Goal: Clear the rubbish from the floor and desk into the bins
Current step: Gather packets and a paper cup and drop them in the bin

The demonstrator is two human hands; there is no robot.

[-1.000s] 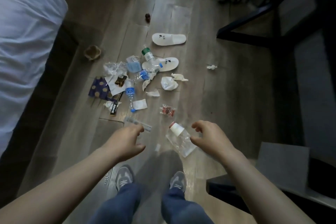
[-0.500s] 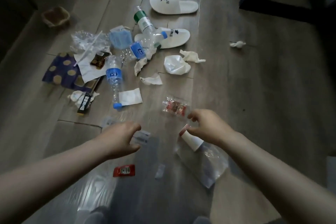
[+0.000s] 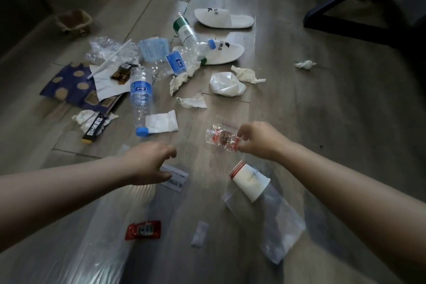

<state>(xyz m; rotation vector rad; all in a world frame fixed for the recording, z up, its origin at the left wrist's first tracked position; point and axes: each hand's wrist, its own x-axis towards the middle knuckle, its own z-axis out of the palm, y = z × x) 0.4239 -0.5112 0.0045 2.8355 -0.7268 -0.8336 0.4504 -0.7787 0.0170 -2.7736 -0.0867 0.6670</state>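
Your right hand (image 3: pixel 258 140) is at the clear wrapper (image 3: pixel 221 138), a crinkled film packet with red bits inside. It lies on the wooden floor (image 3: pixel 322 122), just beyond the paper cup (image 3: pixel 250 180). The thumb and fingers curl onto the wrapper's right end in what looks like a pinch. Your left hand (image 3: pixel 149 163) hangs loosely curled and holds nothing, low over a small white slip (image 3: pixel 176 177) that lies flat on the boards.

The wrapper should weigh almost nothing, and it is likely limp and slippery. Take it by the sealed end, where the film is doubled, and expect it to fold and droop as it lifts. Squeezing the middle may crush whatever is inside.

The slip under your left hand lies flush with the floor, so you will probably have to slide a nail under one edge or drag it to a seam between boards.

The cup lies on its side, partly on a clear plastic bag (image 3: pixel 281 226). It is light and easily dented, so grip it by the rolled rim. The bag will cling and slide.

Farther off lie a red sachet (image 3: pixel 143 230), an empty water bottle (image 3: pixel 140 99) and scattered tissues. No bin shows in this view, so nearly all the clearing remains ahead of you.
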